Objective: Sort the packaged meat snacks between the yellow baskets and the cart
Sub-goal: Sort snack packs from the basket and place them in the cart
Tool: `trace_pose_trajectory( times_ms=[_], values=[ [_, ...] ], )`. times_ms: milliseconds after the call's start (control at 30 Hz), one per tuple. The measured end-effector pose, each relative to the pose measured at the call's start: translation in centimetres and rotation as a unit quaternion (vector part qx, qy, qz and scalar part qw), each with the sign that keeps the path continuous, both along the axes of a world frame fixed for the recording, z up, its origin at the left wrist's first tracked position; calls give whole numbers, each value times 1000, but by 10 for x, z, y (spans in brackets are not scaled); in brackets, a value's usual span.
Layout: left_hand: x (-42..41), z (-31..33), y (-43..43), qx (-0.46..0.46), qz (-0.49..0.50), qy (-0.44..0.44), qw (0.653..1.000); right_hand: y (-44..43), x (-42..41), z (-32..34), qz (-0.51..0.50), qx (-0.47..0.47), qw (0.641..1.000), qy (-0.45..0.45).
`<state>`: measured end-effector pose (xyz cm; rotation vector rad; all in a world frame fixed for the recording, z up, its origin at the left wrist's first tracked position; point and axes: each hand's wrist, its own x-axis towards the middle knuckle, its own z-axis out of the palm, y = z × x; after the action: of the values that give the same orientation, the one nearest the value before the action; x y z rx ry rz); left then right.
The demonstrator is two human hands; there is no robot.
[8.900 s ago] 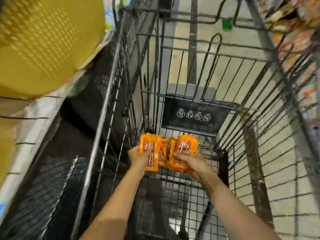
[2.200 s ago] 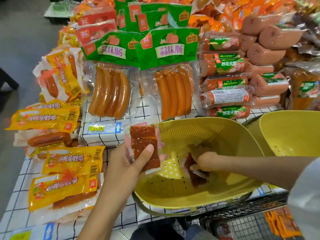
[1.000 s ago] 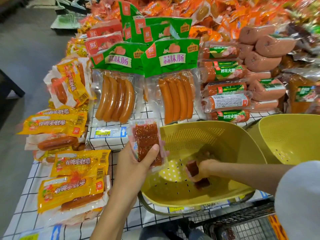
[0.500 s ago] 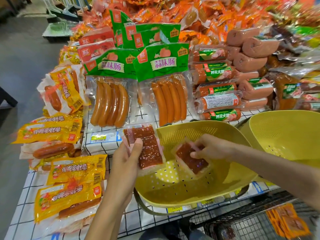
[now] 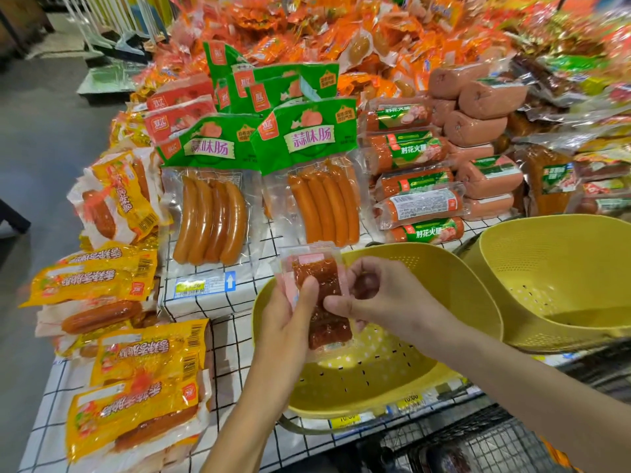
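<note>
My left hand (image 5: 285, 322) grips a clear packet of dark red dried meat (image 5: 324, 302) upright above the near yellow basket (image 5: 444, 288). My right hand (image 5: 386, 295) has come against that packet from the right; its thumb presses the packet's front and its curled fingers hold a second red meat packet (image 5: 363, 285) behind, mostly hidden. The near basket's perforated floor (image 5: 368, 370) shows no packets. A second yellow basket (image 5: 553, 268) stands to the right. The cart's wire mesh (image 5: 478, 445) shows at the bottom right.
The checked display table (image 5: 232, 322) carries green-labelled sausage packs (image 5: 307, 186), yellow sausage packs (image 5: 136, 377) at the left, ham rolls (image 5: 420, 206) behind the baskets and a heap of orange packets (image 5: 375, 39) at the back. Grey floor (image 5: 41, 131) lies left.
My right hand lifted a red meat packet out of the near basket and brought it up to the packet held in my left hand. The left hand stayed roughly where it was.
</note>
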<state>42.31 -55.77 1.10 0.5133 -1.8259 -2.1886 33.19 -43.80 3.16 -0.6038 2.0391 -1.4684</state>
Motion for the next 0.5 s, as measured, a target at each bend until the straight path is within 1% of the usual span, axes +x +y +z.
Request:
trace_pose_trajectory(
  times_ms=[133,333,433,500],
  values=[
    [0,-2,2,-42,-29,14,999,0,3,-4,-24,10,999,48],
    [-2,-1,6,-78,-36,35,996,13,13,-10,-85,5,995,51],
    [-4,0,11,-66,-28,38,997,20,23,-9,-116,-20,992,53],
    [-4,1,15,-52,-30,45,997,24,31,-10,-155,-37,986,54]
  ],
)
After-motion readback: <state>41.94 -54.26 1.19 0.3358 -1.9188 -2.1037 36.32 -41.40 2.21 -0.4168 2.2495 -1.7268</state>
